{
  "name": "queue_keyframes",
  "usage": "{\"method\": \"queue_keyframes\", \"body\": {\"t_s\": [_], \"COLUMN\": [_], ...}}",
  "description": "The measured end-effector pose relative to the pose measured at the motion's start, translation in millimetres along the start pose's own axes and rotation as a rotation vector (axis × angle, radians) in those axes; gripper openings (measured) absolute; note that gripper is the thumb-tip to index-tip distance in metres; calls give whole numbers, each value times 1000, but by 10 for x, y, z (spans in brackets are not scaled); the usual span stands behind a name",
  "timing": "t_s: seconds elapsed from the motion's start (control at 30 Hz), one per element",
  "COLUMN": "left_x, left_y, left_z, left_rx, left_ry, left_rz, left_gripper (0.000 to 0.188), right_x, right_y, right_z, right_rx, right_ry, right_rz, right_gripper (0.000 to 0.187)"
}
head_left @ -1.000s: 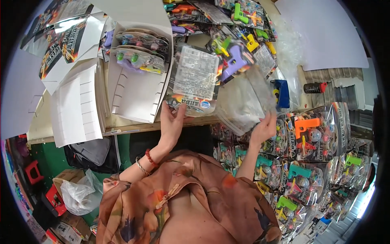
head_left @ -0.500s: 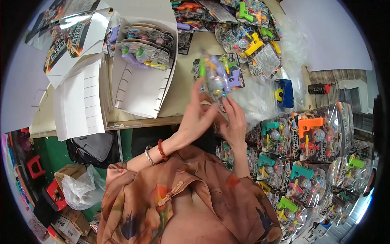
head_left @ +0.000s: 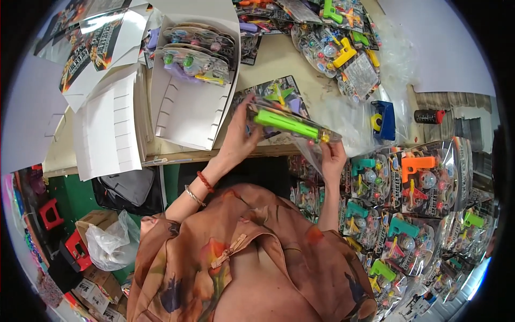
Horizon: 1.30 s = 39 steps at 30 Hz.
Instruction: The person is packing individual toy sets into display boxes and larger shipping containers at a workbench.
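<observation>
Between my two hands a carded blister pack [head_left: 287, 123] is tilted nearly edge-on, with a bright green toy gun showing through its clear plastic. My left hand [head_left: 240, 129] grips its left end, and my right hand [head_left: 333, 154] pinches the right end. Just behind it on the table lies another toy pack [head_left: 280, 91] with green and purple parts, partly covered by the held one. To the left stands an open white box [head_left: 188, 121]; several toy packs [head_left: 196, 67] stand upright at its far end, and its near part shows bare white walls.
A stack of white cardboard sheets [head_left: 107, 129] lies left of the box, printed cards [head_left: 94, 48] behind it. Loose toy packs [head_left: 343, 53] pile up at the far right, near a blue tape dispenser [head_left: 383, 121] and clear plastic film [head_left: 348, 121]. Many bagged packs [head_left: 407, 209] fill the right side.
The pack in my hands has turned from upright to lying crosswise, its green gun now showing. My hands have moved apart to its two ends. The pack behind has shifted left.
</observation>
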<state>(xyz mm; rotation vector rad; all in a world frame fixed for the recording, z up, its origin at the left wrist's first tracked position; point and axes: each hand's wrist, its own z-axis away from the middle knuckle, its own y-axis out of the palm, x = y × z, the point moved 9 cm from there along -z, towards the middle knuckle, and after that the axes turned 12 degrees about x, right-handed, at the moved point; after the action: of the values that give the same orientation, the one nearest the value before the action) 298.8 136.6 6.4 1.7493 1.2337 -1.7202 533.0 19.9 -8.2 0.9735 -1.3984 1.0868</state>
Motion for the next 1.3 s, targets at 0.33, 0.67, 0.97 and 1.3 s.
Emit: {"method": "queue_keyframes", "body": {"t_s": [0.33, 0.67, 0.97, 1.3], "left_x": [233, -190, 18, 1041], "left_y": [233, -127, -1086, -688], "left_z": [316, 314, 284, 31], "left_rx": [-114, -242, -616, -437], "left_ry": [-117, 23, -5, -356], "left_rz": [-81, -137, 322, 803], "left_gripper": [33, 46, 27, 46], "right_x": [-144, 71, 1916, 2072], "right_y": [113, -88, 1207, 2228], "right_z": [-42, -118, -676, -861], "right_rx": [18, -119, 114, 386], "right_ry": [-12, 31, -435, -587], "right_rz": [361, -24, 680, 1175], "right_gripper": [48, 37, 13, 28]}}
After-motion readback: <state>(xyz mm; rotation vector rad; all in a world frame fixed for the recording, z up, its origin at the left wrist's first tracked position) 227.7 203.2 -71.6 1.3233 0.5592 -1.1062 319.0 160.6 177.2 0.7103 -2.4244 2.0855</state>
